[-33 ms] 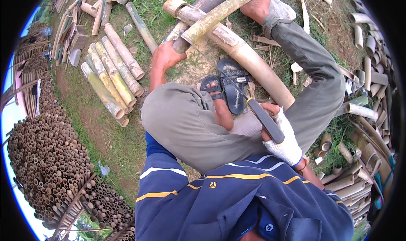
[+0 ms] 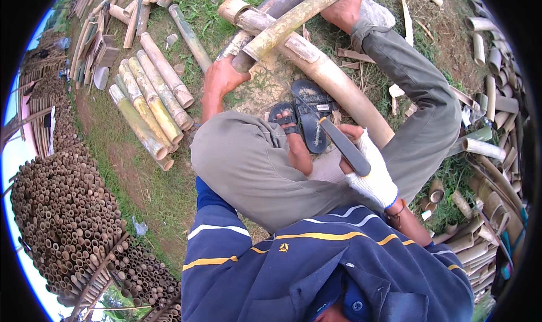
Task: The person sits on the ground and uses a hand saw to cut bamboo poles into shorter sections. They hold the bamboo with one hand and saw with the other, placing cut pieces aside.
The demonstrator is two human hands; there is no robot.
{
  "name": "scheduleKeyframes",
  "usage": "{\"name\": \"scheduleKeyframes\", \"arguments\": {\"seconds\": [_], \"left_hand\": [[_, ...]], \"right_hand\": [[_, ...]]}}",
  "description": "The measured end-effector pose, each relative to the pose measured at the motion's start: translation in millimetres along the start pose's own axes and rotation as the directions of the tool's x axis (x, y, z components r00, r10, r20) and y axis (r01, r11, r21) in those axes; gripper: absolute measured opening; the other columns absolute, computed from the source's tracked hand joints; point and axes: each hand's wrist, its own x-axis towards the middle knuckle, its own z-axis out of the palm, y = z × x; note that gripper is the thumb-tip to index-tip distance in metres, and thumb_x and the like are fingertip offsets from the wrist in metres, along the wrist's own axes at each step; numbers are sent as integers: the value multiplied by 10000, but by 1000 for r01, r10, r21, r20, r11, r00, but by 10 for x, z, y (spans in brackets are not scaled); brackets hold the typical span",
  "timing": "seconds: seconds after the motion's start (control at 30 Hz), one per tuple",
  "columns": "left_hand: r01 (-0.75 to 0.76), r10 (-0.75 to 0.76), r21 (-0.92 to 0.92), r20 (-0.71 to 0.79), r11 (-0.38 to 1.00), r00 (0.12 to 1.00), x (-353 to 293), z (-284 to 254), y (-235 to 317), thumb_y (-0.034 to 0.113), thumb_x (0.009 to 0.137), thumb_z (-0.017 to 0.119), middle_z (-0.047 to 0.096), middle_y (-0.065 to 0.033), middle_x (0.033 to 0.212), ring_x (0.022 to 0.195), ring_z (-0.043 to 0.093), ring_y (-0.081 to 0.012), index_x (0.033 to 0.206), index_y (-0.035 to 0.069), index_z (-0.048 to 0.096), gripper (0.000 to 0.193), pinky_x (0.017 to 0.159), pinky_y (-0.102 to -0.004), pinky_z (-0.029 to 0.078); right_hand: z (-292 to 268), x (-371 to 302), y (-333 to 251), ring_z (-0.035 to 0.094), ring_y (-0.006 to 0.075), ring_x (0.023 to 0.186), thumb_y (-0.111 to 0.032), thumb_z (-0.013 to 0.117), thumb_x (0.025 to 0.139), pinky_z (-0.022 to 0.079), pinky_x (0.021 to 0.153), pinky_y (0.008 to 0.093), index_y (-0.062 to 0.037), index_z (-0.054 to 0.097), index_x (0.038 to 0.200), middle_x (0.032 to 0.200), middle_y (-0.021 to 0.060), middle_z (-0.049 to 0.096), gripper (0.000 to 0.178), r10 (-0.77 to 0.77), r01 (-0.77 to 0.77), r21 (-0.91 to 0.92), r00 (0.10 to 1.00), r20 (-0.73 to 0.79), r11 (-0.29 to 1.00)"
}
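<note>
Your left hand grips a bamboo tube, your right hand a handled blade

Your bare left hand is clamped round the near end of the mottled yellow-green round bamboo tube; you can't tell whether it also touches the dark grey bamboo pole beneath. From that hand the tube runs up and to the right, over the thick pale curved bamboo pole, to your bare right foot at its far end.

Your right hand, in a white knitted glove with bare fingers, is closed on the black, yellow-tipped tool handle. The thin dark blade points up and left from it, apart from the tube and over 1 unworn black sandal.

Left of your left hand, several yellow-green cut bamboo lengths lie side by side on the patchy green grass.
</note>
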Motion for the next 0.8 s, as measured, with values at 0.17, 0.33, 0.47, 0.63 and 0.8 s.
{"name": "scheduleKeyframes", "arguments": {"seconds": [0.17, 0.33, 0.47, 0.63, 0.8], "left_hand": [[-5, 5, 13, 1, 1000, 1000, 118, -134, 218, 471, 688, 849, 796, -273, 1141, 1104, 764, -438, 1272, 68, 782, 713, 974, -486, 596], [-73, 73, -33, 11, 997, 997, 159, -132, 55, 434, 686, 846, 797, -275, 1150, 1103, 766, -435, 1231, 41, 797, 674, 997, -493, 594], [-31, 34, -66, 44, 997, 998, 43, -124, 8, 428, 683, 846, 792, -280, 1168, 1124, 761, -436, 1251, 38, 788, 691, 1008, -493, 587], [31, -31, 13, 47, 999, 998, 58, -69, 38, 476, 685, 843, 792, -282, 1168, 1109, 766, -441, 1340, 64, 757, 779, 994, -491, 595], [15, -12, 64, -42, 998, 999, 164, -62, 150, 459, 693, 854, 798, -263, 1180, 1119, 771, -421, 1317, 70, 775, 739, 1003, -490, 599]], "right_hand": [[782, 1761, 329, 703, 463, 963, -249, 763, 912, 573, 861, 490, -52, 589, 1285, 1009, 234, 699, 456, -66, 70, 131, 997, -32, 989], [568, 1068, 334, 692, 438, 1122, -180, 768, 898, 557, 946, 473, -56, 571, 1405, 1203, 235, 663, 558, -98, 95, 217, 995, 3, 972], [-211, -343, -60, 720, 233, 969, -6, 649, 870, 564, 921, 352, -100, 572, 1456, 1218, 138, 704, 598, 161, -159, -45, 986, 45, 986], [-72, -96, 0, 673, 217, 902, -39, 693, 898, 560, 908, 337, -86, 578, 1460, 1122, 116, 706, 576, 106, -105, -30, 994, 15, 994], [892, 2001, 254, 708, 479, 1027, -278, 742, 930, 560, 873, 529, -56, 592, 1284, 1123, 277, 700, 444, -144, 143, -16, 987, -77, 990]]}}
